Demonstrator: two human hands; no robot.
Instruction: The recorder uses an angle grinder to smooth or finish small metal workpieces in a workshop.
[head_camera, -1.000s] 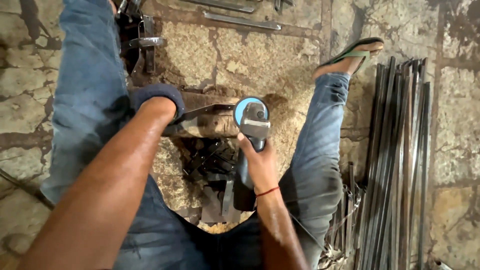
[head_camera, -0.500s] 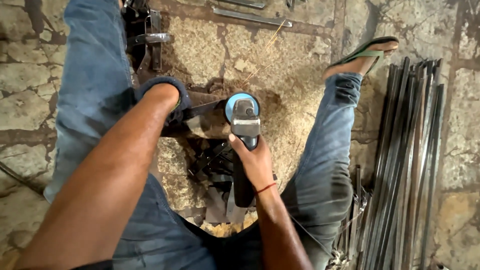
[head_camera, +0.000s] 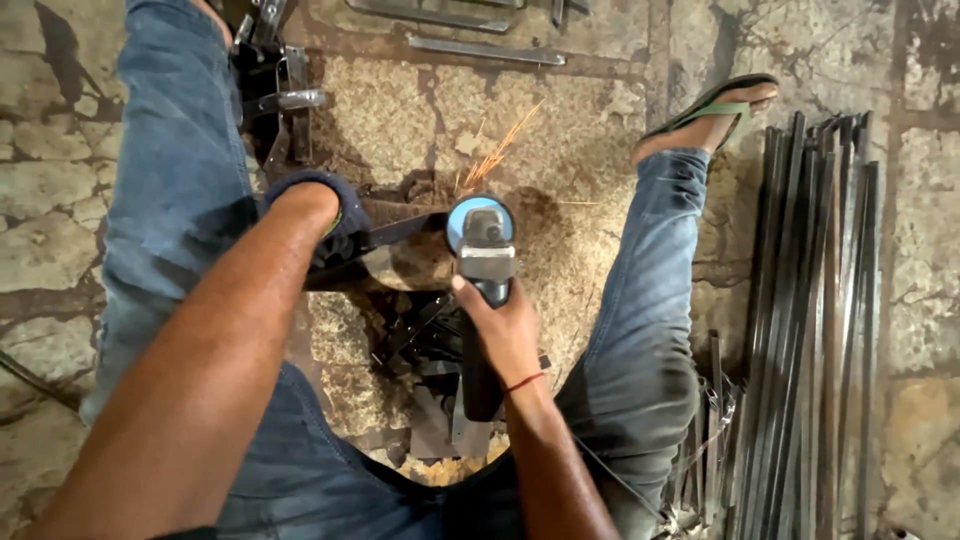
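Observation:
I sit on a stone floor with my legs spread. My right hand (head_camera: 500, 325) grips the dark body of an angle grinder (head_camera: 482, 250) with a blue disc guard. Its disc touches a flat metal piece (head_camera: 400, 232), and orange sparks (head_camera: 497, 150) fly away from the contact point. My left hand (head_camera: 325, 215), in a dark glove, presses down on the left end of that metal piece. Beneath it lies a heap of dark metal offcuts (head_camera: 420, 340).
A bundle of long metal bars (head_camera: 820, 330) lies along the right side. More metal strips (head_camera: 485, 48) lie at the top, and metal parts (head_camera: 285, 100) sit by my left leg. My right foot wears a green flip-flop (head_camera: 715, 105).
The grinder has moved onto the metal piece and sparks have appeared. The view has shifted slightly; both hands keep their grip.

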